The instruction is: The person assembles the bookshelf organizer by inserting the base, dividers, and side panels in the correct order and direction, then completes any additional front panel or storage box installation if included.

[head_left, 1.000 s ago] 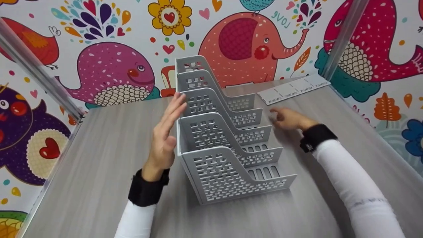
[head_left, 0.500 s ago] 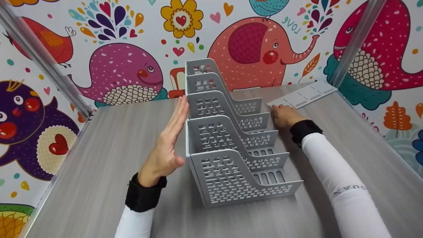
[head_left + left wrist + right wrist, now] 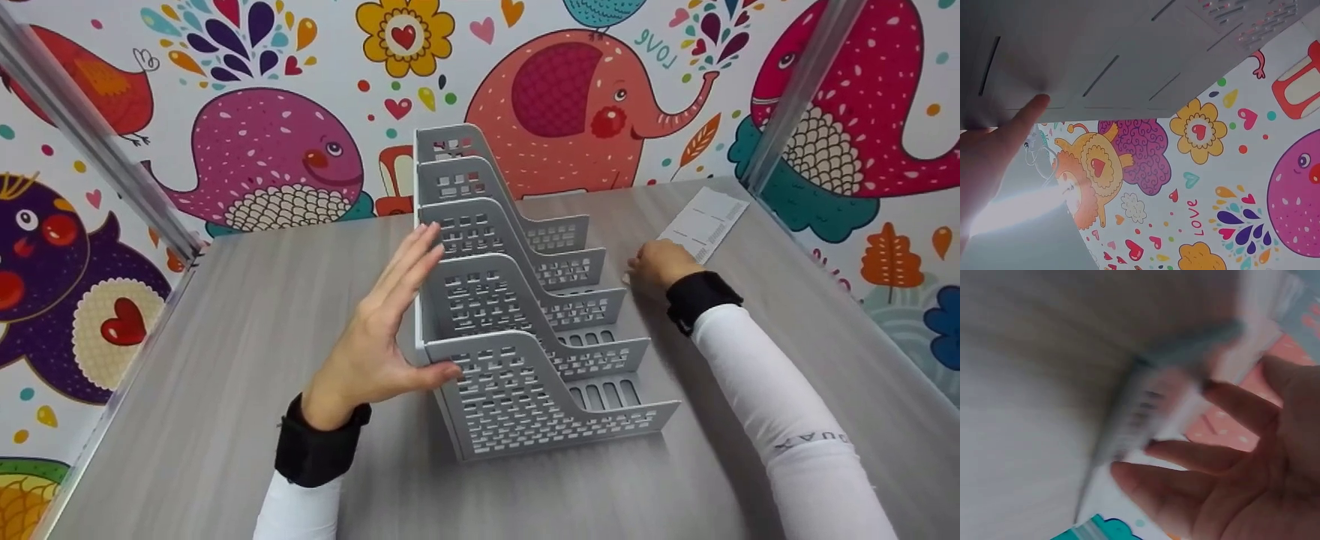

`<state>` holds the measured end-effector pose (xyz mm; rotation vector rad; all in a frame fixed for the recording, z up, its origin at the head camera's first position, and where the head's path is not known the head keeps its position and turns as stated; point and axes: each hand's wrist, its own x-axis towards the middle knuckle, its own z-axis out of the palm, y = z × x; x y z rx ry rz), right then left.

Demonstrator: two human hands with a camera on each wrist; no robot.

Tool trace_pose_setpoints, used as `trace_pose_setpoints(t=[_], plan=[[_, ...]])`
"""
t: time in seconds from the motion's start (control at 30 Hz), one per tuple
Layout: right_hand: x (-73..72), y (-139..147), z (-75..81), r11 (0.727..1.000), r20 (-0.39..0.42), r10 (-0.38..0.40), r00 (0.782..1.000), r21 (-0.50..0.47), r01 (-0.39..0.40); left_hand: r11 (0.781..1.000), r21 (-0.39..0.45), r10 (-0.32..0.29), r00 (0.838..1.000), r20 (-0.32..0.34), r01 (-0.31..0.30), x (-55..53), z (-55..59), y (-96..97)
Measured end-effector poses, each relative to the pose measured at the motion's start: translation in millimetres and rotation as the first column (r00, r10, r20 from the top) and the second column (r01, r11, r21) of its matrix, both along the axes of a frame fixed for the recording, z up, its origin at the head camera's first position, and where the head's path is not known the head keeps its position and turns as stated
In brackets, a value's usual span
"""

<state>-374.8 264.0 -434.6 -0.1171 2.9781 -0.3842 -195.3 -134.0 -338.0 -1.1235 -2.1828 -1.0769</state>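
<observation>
A grey plastic file organizer (image 3: 499,390) with several perforated dividers stands on the table. My left hand (image 3: 364,341) is at its tall back side, fingers straight, thumb stretched toward the nearest divider. In the left wrist view a fingertip rests against the organizer's slotted back panel (image 3: 1123,50). Right of the organizer, my right hand (image 3: 664,264) grips the near end of a flat light-grey slotted strip (image 3: 705,219). The right wrist view is blurred; there the fingers (image 3: 1179,458) lie along the edge of the strip (image 3: 1139,413). My palm hides the strip's near end in the head view.
The grey wood-look table (image 3: 247,360) carries the organizer in its middle. Cartoon-printed walls (image 3: 420,97) close it in at the back and sides, with metal posts (image 3: 799,90) at the rear corners. Both wrists wear black straps (image 3: 319,442).
My right hand has come to the strip and taken hold of its near end. The strip has swung to point more toward me. My left thumb has spread toward the nearest divider.
</observation>
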Motion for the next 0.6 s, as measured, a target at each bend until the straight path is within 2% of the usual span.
trace_pose_setpoints(t=[0.07, 0.17, 0.3, 0.5, 0.6], plan=[[6.4, 0, 2.8, 1.000, -0.043, -0.023, 0.999, 0.002, 0.023, 1.000, -0.008, 0.014, 1.000, -0.003, -0.014, 1.3, 0.5, 0.3], [17.9, 0, 1.0, 0.995, -0.071, -0.074, 0.995, 0.057, 0.078, 0.999, -0.015, 0.029, 1.000, -0.001, -0.029, 2.6, 0.7, 1.2], [26.5, 3, -4.3, 0.985, -0.018, -0.129, 0.991, 0.117, 0.131, 0.999, -0.016, 0.033, 0.999, -0.003, -0.033, 2.1, -0.7, 2.2], [32.3, 10, -0.5, 0.992, 0.037, -0.124, 0.992, 0.003, 0.124, 1.000, -0.012, 0.028, 1.000, -0.011, -0.028, 2.1, -1.3, 1.5], [39.1, 13, -0.1, 0.993, 0.048, -0.112, 0.992, -0.014, 0.113, 0.999, -0.014, 0.029, 1.000, -0.012, -0.029, 1.8, -1.1, 1.3]])
